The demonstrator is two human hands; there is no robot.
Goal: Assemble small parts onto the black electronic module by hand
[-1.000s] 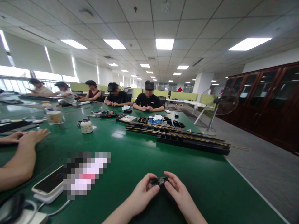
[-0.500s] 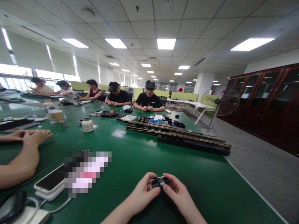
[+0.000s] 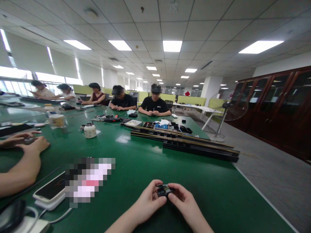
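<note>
Close to the near side of the green table (image 3: 136, 171), a small black plastic part (image 3: 164, 191) with a pale label-like patch is held between both hands. My left hand (image 3: 151, 198) grips its left end, thumb in front and fingers behind. On the right end, my right hand (image 3: 181, 196) pinches it the same way. The part is raised slightly over the tabletop. Its exact kind is too small to make out, and the fingertips cover its ends.
Long black rails (image 3: 201, 152) with thin brass-coloured rods lie ahead. A phone (image 3: 50, 191) on a white stand, with cables, is at left, beside a co-worker's hands (image 3: 34, 142). A cream jar (image 3: 90, 130) stands beyond. Other people sit along the far side.
My hands still hold the black part, which has turned very slightly. At left, the co-worker's hands have moved apart, showing a small object between them.
</note>
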